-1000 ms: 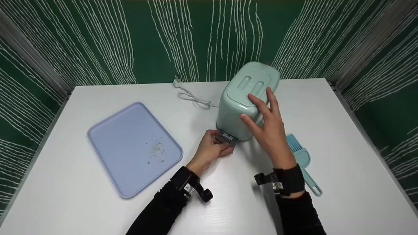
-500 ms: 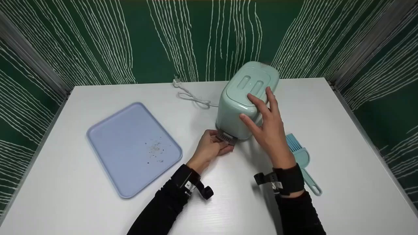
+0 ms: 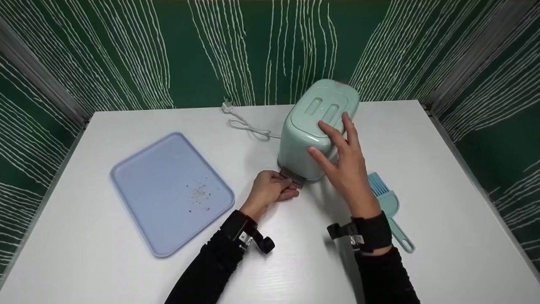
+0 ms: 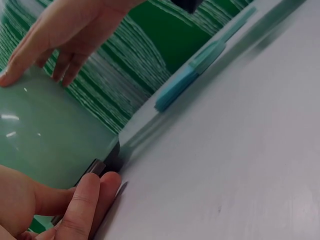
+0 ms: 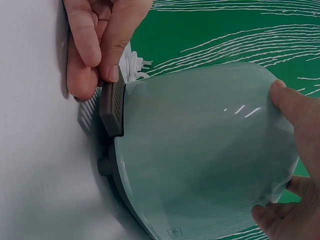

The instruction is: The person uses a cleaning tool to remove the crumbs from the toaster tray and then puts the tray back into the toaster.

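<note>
A mint-green toaster (image 3: 306,147) with a lid stands upright at the back of the white table. My left hand (image 3: 268,190) pinches a dark grey ribbed piece (image 5: 113,107) low at the toaster's near end. In the right wrist view that piece sits against the green wall, close over the table, near a dark foot (image 5: 105,167). My right hand (image 3: 348,175) rests spread fingertips on the toaster's lid (image 3: 318,110) and upper side; its thumb touches the near end wall. Some of the right hand's fingers are hidden behind the toaster's corner in the head view.
A lilac tray (image 3: 147,185) lies on the left, with crumbs (image 3: 200,194) near its right corner. The toaster's white cord and plug (image 3: 242,120) lie behind to the left. A teal brush (image 3: 388,202) rests beside my right wrist. Patterned green walls (image 3: 202,55) enclose the table.
My left hand has shifted slightly back from the toaster's end, its fingers staying at the ribbed piece. The light strip above the ribs no longer shows. My right hand holds its place.
</note>
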`<state>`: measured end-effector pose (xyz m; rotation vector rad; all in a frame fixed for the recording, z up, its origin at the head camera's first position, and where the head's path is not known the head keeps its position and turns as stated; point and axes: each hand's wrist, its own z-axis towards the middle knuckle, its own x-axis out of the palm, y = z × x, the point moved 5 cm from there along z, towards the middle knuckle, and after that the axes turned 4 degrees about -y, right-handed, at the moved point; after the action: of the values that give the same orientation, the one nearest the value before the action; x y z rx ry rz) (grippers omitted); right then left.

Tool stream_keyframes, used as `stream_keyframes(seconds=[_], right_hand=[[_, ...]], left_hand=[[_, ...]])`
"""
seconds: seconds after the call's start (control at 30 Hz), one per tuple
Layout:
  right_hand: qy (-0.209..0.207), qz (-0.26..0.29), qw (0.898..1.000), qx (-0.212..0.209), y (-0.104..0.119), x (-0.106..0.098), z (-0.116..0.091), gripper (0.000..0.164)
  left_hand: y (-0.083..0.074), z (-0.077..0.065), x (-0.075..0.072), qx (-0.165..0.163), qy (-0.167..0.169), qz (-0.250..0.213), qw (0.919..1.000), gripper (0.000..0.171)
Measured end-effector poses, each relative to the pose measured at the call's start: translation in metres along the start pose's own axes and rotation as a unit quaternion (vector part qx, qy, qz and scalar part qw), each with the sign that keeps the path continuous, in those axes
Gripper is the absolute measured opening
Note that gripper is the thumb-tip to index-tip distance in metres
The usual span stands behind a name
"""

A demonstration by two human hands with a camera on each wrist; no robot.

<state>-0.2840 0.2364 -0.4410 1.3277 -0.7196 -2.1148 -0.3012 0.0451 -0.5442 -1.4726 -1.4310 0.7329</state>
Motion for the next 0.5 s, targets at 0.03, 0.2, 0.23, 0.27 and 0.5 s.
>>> stream_keyframes(seconds=[0.03, 0.2, 0.23, 0.27, 0.5], right_hand=[[0.001, 0.0, 1.0, 0.001, 0.0, 0.0002, 0.0001, 0.065], [0.004, -0.002, 1.0, 0.003, 0.0, 0.001, 0.0004, 0.065], [0.004, -0.002, 1.0, 0.004, 0.0, 0.0011, 0.0004, 0.065], [0.005, -0.002, 1.0, 0.004, 0.0002, 0.0012, 0.0004, 0.065], [0.0, 0.002, 1.0, -0.002, -0.0002, 0.0003, -0.0001, 0.065]], left_hand=[[-0.0003, -0.0001, 0.0, 0.001, 0.0, 0.0, 1.0, 0.011], [-0.0004, 0.0001, -0.0003, 0.003, -0.005, 0.003, 1.0, 0.01], [-0.0002, 0.0002, -0.0003, 0.002, -0.007, 0.004, 1.0, 0.01], [-0.0002, 0.0003, -0.0002, 0.002, -0.008, 0.005, 0.9999, 0.009], [-0.001, 0.0003, 0.0012, 0.011, -0.013, 0.012, 0.9998, 0.006]])
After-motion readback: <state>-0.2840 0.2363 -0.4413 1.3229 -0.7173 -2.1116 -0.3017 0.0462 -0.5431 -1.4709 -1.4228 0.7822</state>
